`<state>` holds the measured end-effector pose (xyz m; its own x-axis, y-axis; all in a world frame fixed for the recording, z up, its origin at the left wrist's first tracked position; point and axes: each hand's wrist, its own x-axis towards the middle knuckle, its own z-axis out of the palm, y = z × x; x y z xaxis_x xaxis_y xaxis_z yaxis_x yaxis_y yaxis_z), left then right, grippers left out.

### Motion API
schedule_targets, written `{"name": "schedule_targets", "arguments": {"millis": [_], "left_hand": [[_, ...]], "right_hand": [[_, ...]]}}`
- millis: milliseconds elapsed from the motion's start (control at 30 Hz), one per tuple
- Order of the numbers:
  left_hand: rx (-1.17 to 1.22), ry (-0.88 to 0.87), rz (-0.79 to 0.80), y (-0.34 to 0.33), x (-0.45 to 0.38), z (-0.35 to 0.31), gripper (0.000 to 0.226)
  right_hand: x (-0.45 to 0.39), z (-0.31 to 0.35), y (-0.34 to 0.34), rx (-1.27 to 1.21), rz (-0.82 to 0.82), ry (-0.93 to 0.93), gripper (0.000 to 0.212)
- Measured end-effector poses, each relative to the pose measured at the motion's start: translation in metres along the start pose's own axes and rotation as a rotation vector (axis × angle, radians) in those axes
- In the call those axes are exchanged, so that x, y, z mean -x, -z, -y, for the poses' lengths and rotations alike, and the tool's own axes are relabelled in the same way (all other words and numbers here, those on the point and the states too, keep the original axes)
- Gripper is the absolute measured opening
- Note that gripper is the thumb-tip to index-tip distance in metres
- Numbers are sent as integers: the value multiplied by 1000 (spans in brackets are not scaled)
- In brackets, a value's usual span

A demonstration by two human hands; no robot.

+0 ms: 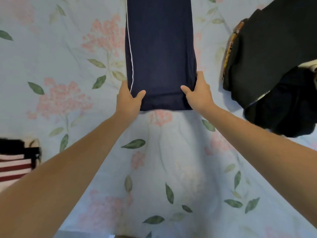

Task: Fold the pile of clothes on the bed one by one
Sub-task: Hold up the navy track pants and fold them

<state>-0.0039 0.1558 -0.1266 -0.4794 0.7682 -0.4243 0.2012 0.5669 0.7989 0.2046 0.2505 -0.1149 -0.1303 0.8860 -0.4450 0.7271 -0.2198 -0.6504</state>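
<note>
A long navy garment (159,48) with a thin white piping line down its left side lies flat on the bed, running from the top edge of view toward me. My left hand (128,100) grips its near left corner, thumb on top of the cloth. My right hand (199,93) grips the near right corner the same way, thumb on top and fingers wrapped round the side edge. The near end of the garment looks like a rounded fold. A pile of dark clothes (274,66) lies at the right.
The bed is covered by a pale blue sheet (68,57) with pink flowers and green leaves. A red, white and black striped item (15,162) lies at the left edge. Bare sheet stretches between my forearms.
</note>
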Motion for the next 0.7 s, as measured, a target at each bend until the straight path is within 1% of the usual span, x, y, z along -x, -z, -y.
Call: {"name": "schedule_targets", "arguments": {"millis": [100, 167, 300, 400, 467, 533, 600, 633, 700], "left_hand": [[-38, 17, -13, 0, 31, 13, 35], [-25, 37, 9, 2, 62, 30, 35], [9, 132, 55, 4, 143, 66, 31], [27, 218, 102, 6, 203, 87, 35], [23, 241, 131, 8, 234, 100, 43], [66, 199, 161, 11, 258, 110, 67], [52, 71, 191, 12, 273, 119, 92], [-23, -11, 215, 12, 279, 123, 100], [-274, -140, 246, 12, 288, 127, 106]], "right_hand": [[33, -18, -7, -53, -9, -2, 46], [65, -35, -12, -68, -16, -22, 47], [144, -73, -18, -145, 38, -65, 56], [199, -106, -21, -148, 99, -122, 61], [229, -124, -22, -127, 133, -123, 68], [253, -137, -20, -124, 166, -71, 86], [271, -148, -16, -71, 209, 21, 107], [277, -152, -13, -8, 231, 89, 114], [284, -160, -12, 140, 249, 246, 113]]}}
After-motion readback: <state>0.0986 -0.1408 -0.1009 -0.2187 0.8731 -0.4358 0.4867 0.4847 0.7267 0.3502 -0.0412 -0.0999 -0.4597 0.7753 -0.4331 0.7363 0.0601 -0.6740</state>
